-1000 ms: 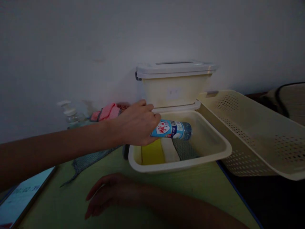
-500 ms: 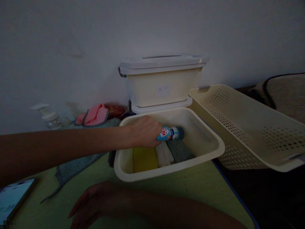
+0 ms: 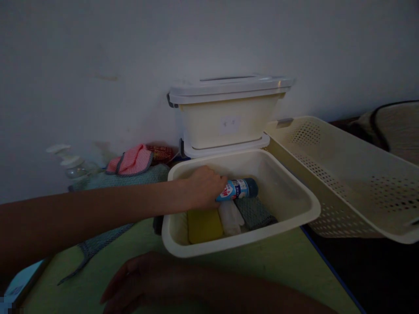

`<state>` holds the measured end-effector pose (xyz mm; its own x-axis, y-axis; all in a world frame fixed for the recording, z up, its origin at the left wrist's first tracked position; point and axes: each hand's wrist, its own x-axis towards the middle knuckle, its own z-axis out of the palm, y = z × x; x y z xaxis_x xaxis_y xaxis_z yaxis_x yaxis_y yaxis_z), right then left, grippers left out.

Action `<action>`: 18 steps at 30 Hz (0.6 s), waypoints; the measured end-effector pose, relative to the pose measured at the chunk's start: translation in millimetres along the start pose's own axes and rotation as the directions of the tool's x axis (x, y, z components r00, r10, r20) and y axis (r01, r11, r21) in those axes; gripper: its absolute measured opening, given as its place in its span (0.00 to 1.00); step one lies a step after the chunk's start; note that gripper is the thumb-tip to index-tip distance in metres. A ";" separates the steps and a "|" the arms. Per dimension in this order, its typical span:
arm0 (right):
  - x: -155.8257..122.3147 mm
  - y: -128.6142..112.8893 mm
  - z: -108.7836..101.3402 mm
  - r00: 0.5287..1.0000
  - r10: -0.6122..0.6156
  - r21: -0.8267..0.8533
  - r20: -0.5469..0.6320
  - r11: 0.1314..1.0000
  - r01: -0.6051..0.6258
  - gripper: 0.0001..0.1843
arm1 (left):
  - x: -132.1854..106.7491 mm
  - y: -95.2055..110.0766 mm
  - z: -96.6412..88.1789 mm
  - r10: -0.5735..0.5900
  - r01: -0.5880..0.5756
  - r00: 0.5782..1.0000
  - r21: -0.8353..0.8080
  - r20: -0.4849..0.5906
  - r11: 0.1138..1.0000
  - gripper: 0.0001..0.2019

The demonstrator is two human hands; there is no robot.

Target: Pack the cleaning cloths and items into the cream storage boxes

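Observation:
My left hand point(image 3: 206, 187) is closed around a small blue bottle point(image 3: 237, 189) with a printed label and a dark cap. It holds the bottle on its side within the cream plastic bin point(image 3: 244, 239), the cap pointing right. Under and in front of that hand, the bin holds a yellow item point(image 3: 204, 226), a white packet-like item point(image 3: 230, 218) and a folded grey-green cloth point(image 3: 257, 213). Near the front of the table, my right hand point(image 3: 140, 279) hovers or rests with its fingers loosely apart and nothing in them; it is dim and partly cut off below.
Behind the bin, a lidded cream box point(image 3: 229, 117) stands against the wall. A perforated basket point(image 3: 347, 183) is on the right. Left lie a pink cloth point(image 3: 134, 160), a grey-green cloth point(image 3: 104, 240) and a clear pump bottle point(image 3: 74, 169). A screen device point(image 3: 24, 279) sits at lower left.
The view has shifted slightly, so everything sits a little further right and lower. My left hand still grips the bottle, which has tilted a little. My right hand keeps its pose.

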<state>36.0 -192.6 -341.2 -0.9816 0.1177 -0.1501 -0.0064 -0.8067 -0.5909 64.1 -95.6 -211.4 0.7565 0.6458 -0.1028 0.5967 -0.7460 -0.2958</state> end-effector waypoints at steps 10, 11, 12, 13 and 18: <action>13.6 -5.9 3.4 0.978 0.182 -0.075 -0.104 0.979 -0.190 0.27 | -2.8 -5.2 -2.0 -0.008 0.007 1.000 -0.056 -0.015 0.998 0.08; 14.0 -5.5 3.1 0.981 0.160 -0.069 -0.106 0.983 -0.168 0.28 | -3.2 -5.0 -2.5 -0.011 0.010 1.000 -0.053 -0.017 0.999 0.08; 13.2 -5.2 2.9 0.984 0.143 -0.063 -0.105 0.987 -0.150 0.28 | -3.6 -4.7 -3.0 -0.012 0.012 1.000 -0.053 -0.016 0.999 0.08; 11.6 -5.0 3.1 0.987 0.123 -0.054 -0.101 0.990 -0.129 0.29 | -3.9 -4.4 -3.3 -0.015 0.014 1.000 -0.056 -0.010 0.998 0.08; 0.4 -2.6 5.1 0.997 0.031 -0.031 -0.067 0.999 -0.034 0.26 | -3.6 -6.0 -4.6 -0.035 0.036 0.999 -0.080 0.020 0.996 0.12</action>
<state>34.7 -193.4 -335.6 -0.9665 0.1307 -0.2211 0.0324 -0.7919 -0.6098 59.0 -94.2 -204.9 0.7296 0.6747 -0.1116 0.6434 -0.7326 -0.2222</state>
